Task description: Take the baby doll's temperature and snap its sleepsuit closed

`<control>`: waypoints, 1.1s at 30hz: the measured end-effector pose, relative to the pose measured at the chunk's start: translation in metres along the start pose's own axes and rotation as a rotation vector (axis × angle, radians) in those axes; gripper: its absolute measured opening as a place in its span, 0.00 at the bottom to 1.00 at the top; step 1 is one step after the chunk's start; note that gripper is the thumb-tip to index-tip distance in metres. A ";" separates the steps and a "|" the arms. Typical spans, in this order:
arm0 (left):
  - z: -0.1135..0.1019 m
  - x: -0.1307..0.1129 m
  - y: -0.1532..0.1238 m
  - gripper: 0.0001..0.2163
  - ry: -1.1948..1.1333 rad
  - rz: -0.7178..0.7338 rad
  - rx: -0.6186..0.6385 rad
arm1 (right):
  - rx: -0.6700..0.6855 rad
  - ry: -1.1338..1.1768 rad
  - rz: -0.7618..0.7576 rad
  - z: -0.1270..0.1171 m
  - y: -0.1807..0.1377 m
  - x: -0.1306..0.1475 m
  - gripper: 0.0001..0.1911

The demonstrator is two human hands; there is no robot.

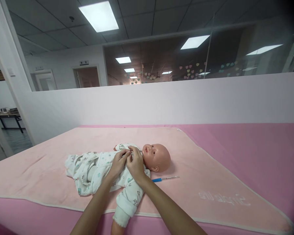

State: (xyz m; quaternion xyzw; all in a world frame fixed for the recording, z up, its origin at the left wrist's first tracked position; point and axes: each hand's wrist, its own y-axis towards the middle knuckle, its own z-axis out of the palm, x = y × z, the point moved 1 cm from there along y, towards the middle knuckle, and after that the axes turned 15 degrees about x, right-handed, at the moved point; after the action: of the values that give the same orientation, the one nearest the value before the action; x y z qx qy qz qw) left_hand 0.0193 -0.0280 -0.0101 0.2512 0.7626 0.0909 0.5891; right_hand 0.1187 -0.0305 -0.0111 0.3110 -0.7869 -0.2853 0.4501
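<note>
A baby doll (157, 157) lies on its back, its head to the right and its mouth open. It wears a white top (134, 192) with small printed animals and green spots, plus matching trousers (84, 171). At the upper chest, just below the chin, my left hand (119, 162) and my right hand (136, 164) meet with fingers bent and pinched on the top's front. The fingers hide what exactly lies between them. Beside the doll's shoulder, near my right wrist, rests a thermometer (169, 178) with a blue end (157, 180).
Under the doll is a peach blanket (210, 176) with white lettering, spread over a pink surface (247, 153). A low white wall (173, 101) topped by glass runs behind it. At the far left, a dark table (8, 115) stands beyond a doorway.
</note>
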 end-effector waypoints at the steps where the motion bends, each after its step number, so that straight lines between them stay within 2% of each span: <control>1: 0.001 -0.001 -0.001 0.14 0.026 0.001 -0.009 | -0.009 0.001 0.005 0.000 0.000 0.000 0.18; 6: 0.007 -0.011 -0.008 0.13 0.343 0.033 -0.112 | -0.081 0.033 0.063 -0.001 0.000 0.000 0.22; 10: 0.013 -0.018 -0.013 0.12 0.512 0.071 -0.170 | -0.119 0.043 0.039 -0.003 -0.001 0.002 0.22; 14: 0.012 -0.021 -0.016 0.13 0.522 0.075 -0.330 | -0.174 0.052 0.022 -0.004 -0.001 0.003 0.21; 18: 0.007 -0.019 -0.018 0.14 0.442 -0.046 -0.563 | -0.235 0.070 -0.017 -0.006 -0.002 0.004 0.19; 21: 0.003 -0.016 -0.018 0.14 0.357 -0.138 -0.642 | -0.154 0.003 -0.090 -0.009 -0.003 0.010 0.17; 25: -0.001 -0.014 -0.017 0.13 0.259 -0.161 -0.637 | 0.179 -0.198 -0.215 -0.009 -0.004 0.019 0.10; 27: -0.004 -0.012 -0.016 0.13 0.210 -0.175 -0.631 | 0.267 -0.272 -0.234 -0.007 -0.004 0.020 0.07; 30: -0.010 -0.008 -0.013 0.11 0.079 -0.195 -0.562 | 0.254 -0.298 -0.230 -0.005 -0.003 0.017 0.09; 33: -0.020 -0.004 -0.010 0.09 -0.110 -0.217 -0.356 | 0.208 -0.271 -0.227 -0.003 -0.003 0.014 0.09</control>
State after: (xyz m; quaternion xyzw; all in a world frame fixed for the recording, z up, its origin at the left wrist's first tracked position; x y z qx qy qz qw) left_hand -0.0016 -0.0356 -0.0051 0.0643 0.7239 0.1462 0.6712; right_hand 0.1164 -0.0441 -0.0046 0.4012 -0.8255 -0.2904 0.2705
